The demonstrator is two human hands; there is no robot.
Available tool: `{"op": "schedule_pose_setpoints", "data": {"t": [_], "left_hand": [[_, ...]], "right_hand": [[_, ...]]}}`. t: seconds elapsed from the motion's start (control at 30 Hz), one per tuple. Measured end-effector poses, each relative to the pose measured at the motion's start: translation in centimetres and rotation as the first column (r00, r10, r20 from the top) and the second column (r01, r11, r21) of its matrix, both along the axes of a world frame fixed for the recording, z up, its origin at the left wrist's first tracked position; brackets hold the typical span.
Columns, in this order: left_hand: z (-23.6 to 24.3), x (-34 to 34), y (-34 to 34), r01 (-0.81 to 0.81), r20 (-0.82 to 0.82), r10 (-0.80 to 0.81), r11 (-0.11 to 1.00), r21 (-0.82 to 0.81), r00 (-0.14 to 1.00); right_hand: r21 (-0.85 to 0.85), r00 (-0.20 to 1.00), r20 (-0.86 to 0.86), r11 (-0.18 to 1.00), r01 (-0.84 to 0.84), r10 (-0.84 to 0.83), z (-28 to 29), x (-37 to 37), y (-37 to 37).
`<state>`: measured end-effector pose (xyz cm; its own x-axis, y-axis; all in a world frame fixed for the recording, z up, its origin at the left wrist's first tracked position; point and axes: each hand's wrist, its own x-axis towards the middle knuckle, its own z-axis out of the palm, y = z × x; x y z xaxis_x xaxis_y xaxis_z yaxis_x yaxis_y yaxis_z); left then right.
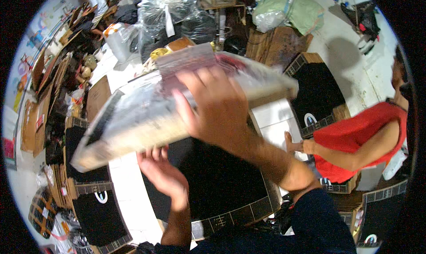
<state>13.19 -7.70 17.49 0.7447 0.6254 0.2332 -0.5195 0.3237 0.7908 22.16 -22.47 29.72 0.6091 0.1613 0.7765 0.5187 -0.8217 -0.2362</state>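
Note:
A wood-edged printing screen (168, 130) is tilted above a black fabric panel (217, 178) on a board in front of me. My left hand (165, 172) is under the screen's near edge, palm up, with its fingertips against the wood. My right hand (217, 105) reaches across the top of the screen, its fingers closed against a flat, wide squeegee (186, 61) with a greyish blade-like face. Motion blurs the screen and the right hand a little, and the exact grip is partly hidden. Dark reddish ink smears show on the mesh near the squeegee.
More black panels on boards (95, 214) stand to the left and right (317, 90). At the right is a person in a red top (355, 138), hands near the table. Plastic-wrapped bundles (168, 19) and a green sack (288, 10) lie at the back. Another person (95, 5) sits far left.

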Motion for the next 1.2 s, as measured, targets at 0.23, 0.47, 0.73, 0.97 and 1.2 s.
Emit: {"op": "schedule_pose_setpoints", "data": {"t": [0.23,0.47,0.73,0.97,1.2], "left_hand": [[-7.2,-7.8,2.2,-0.122,-0.813,-0.346,0.886,-0.447,0.468],[-13.8,-12.6,7.4,0.549,-0.693,0.505,0.427,0.719,0.514],[-17.6,-11.6,9.3,0.487,-0.337,0.535,-0.166,0.857,0.775],[-18.2,-12.6,9.7,0.566,-0.425,0.558,-0.1,0.819,0.713],[-18.3,-12.3,9.7,0.512,-0.398,0.511,-0.098,0.853,0.761]], "right_hand": [[-0.011,0.837,-0.545,0.998,-0.066,0.049,-16.4,-6.4,-1.7],[-0.195,0.948,-0.315,0.975,-0.11,0.044,-21.2,18.6,-1.0],[-0.37,0.835,-0.549,0.885,-0.283,0.037,-22.4,24.1,-1.1],[-0.349,0.924,-0.381,0.921,-0.174,0.03,-24.1,23.5,-1.2],[-0.468,0.918,-0.385,0.877,-0.105,-0.095,-23.8,15.3,-1.8]]}}
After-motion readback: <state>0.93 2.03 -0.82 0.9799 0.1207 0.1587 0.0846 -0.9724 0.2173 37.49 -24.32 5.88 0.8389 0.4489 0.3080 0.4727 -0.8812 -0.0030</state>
